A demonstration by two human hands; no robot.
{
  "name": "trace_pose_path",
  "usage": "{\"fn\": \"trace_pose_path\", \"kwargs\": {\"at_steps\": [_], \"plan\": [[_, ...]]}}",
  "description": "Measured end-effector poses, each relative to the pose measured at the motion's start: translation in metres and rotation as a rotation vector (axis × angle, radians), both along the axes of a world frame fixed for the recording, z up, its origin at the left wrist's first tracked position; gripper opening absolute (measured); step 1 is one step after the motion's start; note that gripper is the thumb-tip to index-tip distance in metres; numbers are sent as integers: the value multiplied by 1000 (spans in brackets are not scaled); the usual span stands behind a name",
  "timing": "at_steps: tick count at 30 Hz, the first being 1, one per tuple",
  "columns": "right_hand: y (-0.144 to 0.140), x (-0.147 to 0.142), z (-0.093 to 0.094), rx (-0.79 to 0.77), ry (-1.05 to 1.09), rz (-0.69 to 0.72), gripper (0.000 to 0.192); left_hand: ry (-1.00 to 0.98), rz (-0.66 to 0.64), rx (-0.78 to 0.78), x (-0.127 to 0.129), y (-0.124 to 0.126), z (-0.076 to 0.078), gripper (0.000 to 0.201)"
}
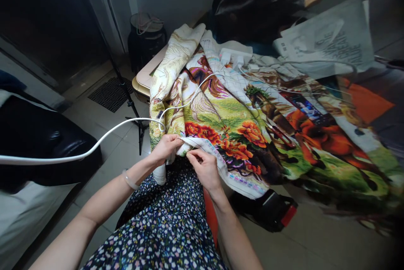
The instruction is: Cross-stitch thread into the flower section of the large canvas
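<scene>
the left hand (166,147) is closed on the near white edge of the embroidered cloth (240,135), fingers curled over the fold; the right hand (205,169) pinches the same edge just beside it, thumb and forefinger pressed together; the cloth spreads from the lap over a small table (143,79); a white cable (94,145) crosses the cloth's left edge; papers (331,42) lie at the far right.

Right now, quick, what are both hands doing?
Left hand: closed, gripping the folded edge of the embroidered cloth.
Right hand: fingers pinched at the cloth's white border; whether it holds anything small cannot be told.
</scene>
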State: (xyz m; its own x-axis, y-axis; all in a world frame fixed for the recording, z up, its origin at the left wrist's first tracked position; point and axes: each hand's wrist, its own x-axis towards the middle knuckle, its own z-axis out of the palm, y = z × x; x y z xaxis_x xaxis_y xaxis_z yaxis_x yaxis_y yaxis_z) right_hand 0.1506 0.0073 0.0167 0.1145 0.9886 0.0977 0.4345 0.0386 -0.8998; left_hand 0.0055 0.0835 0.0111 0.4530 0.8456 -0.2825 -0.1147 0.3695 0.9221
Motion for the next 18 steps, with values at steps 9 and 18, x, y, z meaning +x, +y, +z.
{"fn": "trace_pose_path", "kwargs": {"at_steps": [9,18], "plan": [[-4,2,7,-44,-9,39,15,-1,22,-18,1,-1,3,28],[-6,1,8,-15,-9,13,16,4,17,-20,1,0,3,28]]}}
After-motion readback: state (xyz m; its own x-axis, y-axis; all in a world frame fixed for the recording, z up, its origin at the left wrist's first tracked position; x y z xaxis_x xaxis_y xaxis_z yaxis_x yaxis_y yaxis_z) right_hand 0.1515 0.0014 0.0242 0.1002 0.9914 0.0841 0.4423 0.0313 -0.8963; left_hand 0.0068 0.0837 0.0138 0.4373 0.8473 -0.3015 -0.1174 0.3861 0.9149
